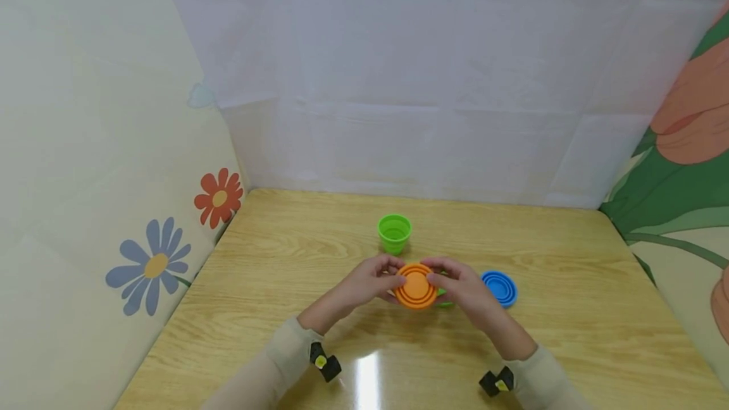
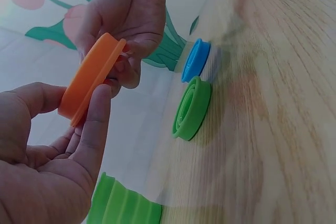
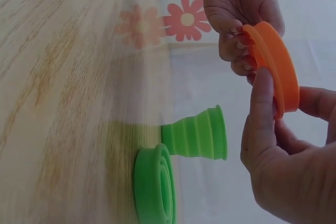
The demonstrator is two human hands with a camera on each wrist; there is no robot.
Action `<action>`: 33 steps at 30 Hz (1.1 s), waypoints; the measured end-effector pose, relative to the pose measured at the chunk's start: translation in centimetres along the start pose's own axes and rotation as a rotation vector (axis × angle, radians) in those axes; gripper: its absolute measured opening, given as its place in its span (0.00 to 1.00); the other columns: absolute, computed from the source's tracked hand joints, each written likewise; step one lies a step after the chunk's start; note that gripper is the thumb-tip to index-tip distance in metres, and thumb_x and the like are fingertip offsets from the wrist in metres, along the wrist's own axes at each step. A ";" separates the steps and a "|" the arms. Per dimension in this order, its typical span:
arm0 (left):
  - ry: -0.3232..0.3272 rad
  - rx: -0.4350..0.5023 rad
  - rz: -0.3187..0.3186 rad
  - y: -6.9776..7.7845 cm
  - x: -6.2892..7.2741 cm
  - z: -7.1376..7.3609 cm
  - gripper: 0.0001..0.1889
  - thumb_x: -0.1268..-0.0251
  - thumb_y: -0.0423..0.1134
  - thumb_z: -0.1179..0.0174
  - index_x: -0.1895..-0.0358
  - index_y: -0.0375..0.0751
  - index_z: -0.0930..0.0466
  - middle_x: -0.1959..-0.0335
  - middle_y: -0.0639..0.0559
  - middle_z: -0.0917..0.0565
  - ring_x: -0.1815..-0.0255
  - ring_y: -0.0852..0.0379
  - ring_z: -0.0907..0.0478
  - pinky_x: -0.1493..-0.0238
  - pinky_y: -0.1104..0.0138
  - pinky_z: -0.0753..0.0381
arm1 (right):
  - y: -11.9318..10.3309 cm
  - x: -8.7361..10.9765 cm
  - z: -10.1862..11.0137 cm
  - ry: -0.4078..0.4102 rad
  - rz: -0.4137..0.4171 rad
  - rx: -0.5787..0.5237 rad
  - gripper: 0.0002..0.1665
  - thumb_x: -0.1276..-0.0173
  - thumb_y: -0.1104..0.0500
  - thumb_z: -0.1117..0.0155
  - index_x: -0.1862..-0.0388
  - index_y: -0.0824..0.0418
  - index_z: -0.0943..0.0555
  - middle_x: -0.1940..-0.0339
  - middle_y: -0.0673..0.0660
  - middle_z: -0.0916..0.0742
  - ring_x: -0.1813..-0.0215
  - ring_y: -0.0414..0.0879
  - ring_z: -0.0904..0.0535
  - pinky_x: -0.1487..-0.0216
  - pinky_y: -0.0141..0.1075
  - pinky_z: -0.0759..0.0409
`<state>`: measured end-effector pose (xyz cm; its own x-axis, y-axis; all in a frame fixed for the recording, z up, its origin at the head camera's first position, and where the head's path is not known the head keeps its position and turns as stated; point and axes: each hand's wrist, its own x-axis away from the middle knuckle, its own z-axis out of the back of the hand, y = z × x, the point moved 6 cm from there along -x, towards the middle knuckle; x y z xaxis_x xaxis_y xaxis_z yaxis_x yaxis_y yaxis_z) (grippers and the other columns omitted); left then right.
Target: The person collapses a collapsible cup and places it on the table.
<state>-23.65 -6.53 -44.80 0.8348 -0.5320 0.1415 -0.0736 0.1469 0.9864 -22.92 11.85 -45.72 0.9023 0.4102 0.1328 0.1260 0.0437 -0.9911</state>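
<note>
An orange collapsible cup (image 1: 416,286), folded flat into rings, is held above the table between both hands. My left hand (image 1: 373,281) pinches its left edge with thumb and fingers, and my right hand (image 1: 464,288) pinches the right edge. In the left wrist view the orange cup (image 2: 92,80) appears side-on as a short, thick disc. Behind the hands stands an opened green cup (image 1: 394,233), upright on the table. A flattened green cup (image 2: 192,108) lies below the right hand, mostly hidden in the head view. Beyond it rests a flattened blue cup (image 1: 499,288).
The wood-grain table (image 1: 273,239) meets a white cloth backdrop (image 1: 364,81) at its far edge. Flower-printed cloth hangs on the left and right. A small black device (image 1: 325,361) is strapped at each wrist.
</note>
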 end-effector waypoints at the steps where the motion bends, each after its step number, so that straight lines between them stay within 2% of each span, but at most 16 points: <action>1: 0.002 -0.001 0.001 0.0 0.0 0.0 0.22 0.26 0.37 0.40 0.37 0.26 0.30 0.51 0.39 0.21 0.58 0.55 0.17 0.56 0.58 0.11 | 0.0 0.0 0.0 -0.003 -0.003 -0.001 0.26 0.23 0.57 0.40 0.33 0.70 0.28 0.43 0.62 0.21 0.51 0.48 0.18 0.54 0.44 0.12; 5: 0.012 0.004 0.000 -0.2 0.1 0.3 0.21 0.26 0.35 0.41 0.38 0.26 0.29 0.51 0.40 0.21 0.59 0.55 0.17 0.55 0.57 0.11 | 0.1 -0.1 -0.1 0.000 -0.023 0.000 0.28 0.23 0.54 0.39 0.32 0.70 0.28 0.42 0.64 0.22 0.50 0.49 0.18 0.51 0.46 0.13; 9: 0.033 0.012 -0.028 -0.2 0.3 0.8 0.19 0.27 0.33 0.41 0.40 0.26 0.30 0.52 0.39 0.22 0.60 0.56 0.17 0.54 0.54 0.11 | 0.3 -0.3 0.0 0.034 -0.062 -0.004 0.28 0.23 0.51 0.39 0.33 0.68 0.26 0.41 0.63 0.20 0.48 0.49 0.18 0.45 0.51 0.15; 14: 0.064 -0.002 -0.072 -0.3 0.4 1.6 0.17 0.28 0.30 0.41 0.42 0.28 0.30 0.51 0.39 0.23 0.58 0.55 0.18 0.52 0.52 0.12 | 0.5 -0.5 0.2 0.071 -0.095 -0.036 0.24 0.22 0.52 0.40 0.37 0.68 0.24 0.47 0.61 0.17 0.51 0.50 0.18 0.41 0.55 0.17; 16: 0.087 -0.039 -0.094 -0.2 0.6 2.0 0.16 0.29 0.31 0.40 0.42 0.30 0.30 0.51 0.40 0.23 0.57 0.54 0.19 0.53 0.54 0.12 | 0.6 -0.5 0.2 0.078 -0.100 -0.048 0.24 0.22 0.52 0.40 0.37 0.68 0.24 0.50 0.59 0.17 0.52 0.50 0.18 0.42 0.54 0.17; 19: 0.132 -0.150 -0.153 0.2 0.9 2.4 0.15 0.29 0.33 0.38 0.44 0.34 0.27 0.52 0.43 0.21 0.55 0.53 0.21 0.54 0.62 0.13 | 0.8 -0.6 0.2 0.084 -0.110 -0.078 0.26 0.22 0.50 0.41 0.37 0.69 0.25 0.51 0.59 0.17 0.53 0.50 0.17 0.44 0.52 0.15; 24: 0.173 -0.382 -0.320 1.4 1.5 2.2 0.12 0.32 0.30 0.35 0.48 0.38 0.24 0.53 0.45 0.18 0.52 0.50 0.20 0.52 0.67 0.14 | 1.0 -0.9 0.1 0.064 -0.123 -0.125 0.29 0.21 0.47 0.42 0.36 0.70 0.26 0.49 0.60 0.17 0.52 0.50 0.15 0.46 0.49 0.14; 28: 0.202 -0.566 -0.527 2.4 2.1 1.5 0.12 0.37 0.25 0.34 0.52 0.38 0.21 0.54 0.46 0.19 0.51 0.50 0.19 0.49 0.66 0.14 | 1.1 -1.1 -0.2 0.034 -0.132 -0.150 0.30 0.21 0.47 0.44 0.36 0.71 0.27 0.48 0.61 0.18 0.52 0.51 0.15 0.45 0.49 0.14; 33: 0.266 -0.818 -0.768 2.9 2.9 0.8 0.14 0.44 0.24 0.29 0.57 0.42 0.19 0.55 0.48 0.20 0.53 0.53 0.22 0.51 0.66 0.15 | 0.8 -1.2 -0.6 -0.029 -0.127 -0.169 0.32 0.20 0.46 0.46 0.34 0.71 0.28 0.47 0.60 0.18 0.51 0.50 0.16 0.42 0.51 0.16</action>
<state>-21.89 -8.35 -41.43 0.6022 -0.5366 -0.5911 0.7984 0.4088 0.4422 -23.65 10.84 -46.67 0.8628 0.4372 0.2538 0.3078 -0.0560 -0.9498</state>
